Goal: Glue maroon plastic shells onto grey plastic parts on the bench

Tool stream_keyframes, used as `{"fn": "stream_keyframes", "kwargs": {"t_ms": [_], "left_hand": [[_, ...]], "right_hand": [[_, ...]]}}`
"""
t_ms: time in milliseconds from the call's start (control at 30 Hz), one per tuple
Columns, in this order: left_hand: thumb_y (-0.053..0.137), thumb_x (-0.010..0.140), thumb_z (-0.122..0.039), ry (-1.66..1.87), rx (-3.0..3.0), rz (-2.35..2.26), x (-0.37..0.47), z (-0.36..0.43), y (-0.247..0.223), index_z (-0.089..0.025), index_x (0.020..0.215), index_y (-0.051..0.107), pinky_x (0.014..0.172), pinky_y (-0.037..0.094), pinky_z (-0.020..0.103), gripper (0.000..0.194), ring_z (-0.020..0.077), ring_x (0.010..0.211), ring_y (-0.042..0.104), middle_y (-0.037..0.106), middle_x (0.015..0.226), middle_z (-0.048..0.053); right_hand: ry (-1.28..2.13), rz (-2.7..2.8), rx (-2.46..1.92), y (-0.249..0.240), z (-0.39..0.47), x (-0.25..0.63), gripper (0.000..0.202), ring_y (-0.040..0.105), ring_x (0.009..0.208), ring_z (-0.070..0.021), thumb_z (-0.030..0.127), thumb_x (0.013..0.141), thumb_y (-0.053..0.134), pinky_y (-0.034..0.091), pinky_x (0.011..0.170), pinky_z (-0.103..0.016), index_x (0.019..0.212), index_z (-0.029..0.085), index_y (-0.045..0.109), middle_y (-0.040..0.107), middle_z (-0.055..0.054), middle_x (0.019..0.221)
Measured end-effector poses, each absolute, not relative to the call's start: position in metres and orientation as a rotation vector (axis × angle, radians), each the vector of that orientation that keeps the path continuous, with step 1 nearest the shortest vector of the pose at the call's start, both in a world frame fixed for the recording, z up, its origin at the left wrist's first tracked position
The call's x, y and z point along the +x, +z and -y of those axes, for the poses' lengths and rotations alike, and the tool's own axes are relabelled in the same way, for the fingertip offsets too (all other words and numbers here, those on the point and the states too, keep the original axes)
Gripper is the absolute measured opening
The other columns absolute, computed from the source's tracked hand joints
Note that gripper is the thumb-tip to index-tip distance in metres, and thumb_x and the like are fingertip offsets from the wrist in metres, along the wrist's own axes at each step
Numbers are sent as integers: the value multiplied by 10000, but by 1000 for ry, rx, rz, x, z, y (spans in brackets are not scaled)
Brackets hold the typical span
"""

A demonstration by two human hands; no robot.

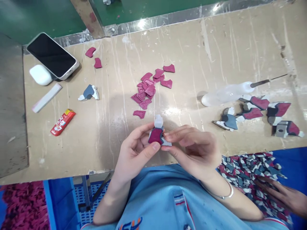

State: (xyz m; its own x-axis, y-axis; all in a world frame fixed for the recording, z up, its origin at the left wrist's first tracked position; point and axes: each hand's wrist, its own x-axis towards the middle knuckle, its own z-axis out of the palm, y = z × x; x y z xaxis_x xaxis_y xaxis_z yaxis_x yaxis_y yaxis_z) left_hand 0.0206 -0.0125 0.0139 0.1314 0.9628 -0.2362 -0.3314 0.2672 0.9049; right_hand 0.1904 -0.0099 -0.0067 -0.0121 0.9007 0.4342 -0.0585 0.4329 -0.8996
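Observation:
Between my hands, above the front edge of the bench, is a small plastic toy part [155, 135] in white, grey and dark red. My left hand [137, 147] grips it from the left, thumb on its lower face. Fingers and thumb of my right hand [192, 143] pinch its right side. Just beyond lies a loose pile of flat dark-red plastic pieces [146, 88]. Several assembled parts [254, 113] in grey, white and dark red sit to the right, by a translucent bottle with a thin needle tip [227, 93].
At left lie a phone [51, 56], a white case [40, 75], a pale strip [47, 97], a red packet [63, 122] and one grey-white part [89, 92]. Blue crates below hold red pieces [24, 204] and assembled parts [249, 172], where another person's hand [280, 193] reaches in.

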Motion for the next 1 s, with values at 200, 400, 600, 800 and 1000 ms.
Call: {"fn": "stream_keyframes", "kwargs": {"t_ms": [200,400,600,800,1000], "left_hand": [[873,927,-167,1142,1165,-1170,20,19,14,-376,1305,844,942,653,211,433,160,1069,793,812,1176,28],[904,882,-106,1183,1048,-1207,27,22,18,-332,1296,804,944,649,184,483,131,1012,829,848,1074,-13],[913,841,-108,1296,1156,-1182,31,16,17,-232,951,843,821,648,180,180,134,864,806,829,915,5],[945,878,-357,1148,866,-1098,28,11,21,-208,891,791,739,629,209,214,135,788,766,793,856,10],[966,853,-380,835,463,-795,20,9,21,-208,930,604,703,637,223,408,96,726,690,699,866,-39]], "right_hand": [[1168,1204,-1002,-6,13,189,414,783,968,-186,168,956,813,690,874,-331,1318,305,667,771,-41,1152],[1318,1097,-1033,1,9,187,408,829,908,-168,186,955,840,694,821,-290,1266,319,611,824,11,1013],[1250,1047,-1024,7,8,183,417,842,866,-172,233,927,896,714,811,-304,1144,338,555,825,39,953],[1328,1058,-1096,9,2,186,423,791,783,-182,588,923,868,682,711,-310,1038,303,578,752,14,866],[1760,1109,-1041,8,-11,194,569,607,619,-134,765,866,820,548,547,-267,1103,257,721,641,30,762]]}}
